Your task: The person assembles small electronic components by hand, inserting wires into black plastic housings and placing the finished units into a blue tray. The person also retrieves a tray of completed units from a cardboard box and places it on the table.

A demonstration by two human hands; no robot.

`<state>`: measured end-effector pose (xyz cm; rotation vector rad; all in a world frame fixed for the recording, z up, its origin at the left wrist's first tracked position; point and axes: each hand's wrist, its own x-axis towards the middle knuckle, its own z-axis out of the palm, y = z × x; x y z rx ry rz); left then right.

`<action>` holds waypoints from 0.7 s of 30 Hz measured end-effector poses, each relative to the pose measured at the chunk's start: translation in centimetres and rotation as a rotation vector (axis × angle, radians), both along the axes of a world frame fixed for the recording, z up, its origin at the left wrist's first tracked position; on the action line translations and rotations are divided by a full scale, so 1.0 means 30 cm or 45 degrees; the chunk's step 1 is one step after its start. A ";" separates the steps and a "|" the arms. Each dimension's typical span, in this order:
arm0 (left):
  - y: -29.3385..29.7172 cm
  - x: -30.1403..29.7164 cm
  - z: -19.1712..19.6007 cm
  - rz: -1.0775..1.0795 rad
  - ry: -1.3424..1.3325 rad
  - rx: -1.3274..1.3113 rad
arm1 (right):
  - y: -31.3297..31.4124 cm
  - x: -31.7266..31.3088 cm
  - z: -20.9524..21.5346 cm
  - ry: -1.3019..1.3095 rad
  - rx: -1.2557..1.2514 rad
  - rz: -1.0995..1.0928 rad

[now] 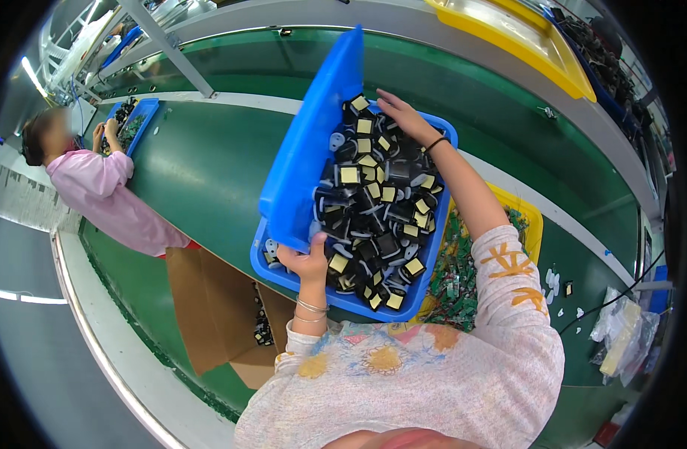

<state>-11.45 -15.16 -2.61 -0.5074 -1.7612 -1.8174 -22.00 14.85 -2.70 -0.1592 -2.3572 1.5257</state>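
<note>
Tipped blue tray clamped in left hand, above a lower blue tray full of black parts.
Tipped tray: smooth plastic, up on its side along the lower tray's left; left hand closed on its near end, thumb on the inner face. Right hand at the far end of the pile, fingers stretched out, gripping nothing visible; contact with parts: cannot tell. Parts: small, blocky, glossy black, with pale yellow square faces and grey round flanges, heaped between the hands. Right: yellow tray with tangled green pieces. Lower left: open brown cardboard box, more black parts inside. Far left: pink-clad co-worker at another blue tray.
</note>
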 end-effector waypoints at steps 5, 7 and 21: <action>-0.038 -0.019 0.030 0.101 0.233 -0.485 | -0.007 0.034 0.007 -0.179 -0.017 0.160; -0.037 -0.022 0.062 0.124 0.476 -0.651 | 0.010 0.069 0.023 -0.160 0.026 0.148; -0.181 0.062 0.091 0.334 0.497 -0.078 | 0.005 0.159 0.075 -0.041 -0.094 0.361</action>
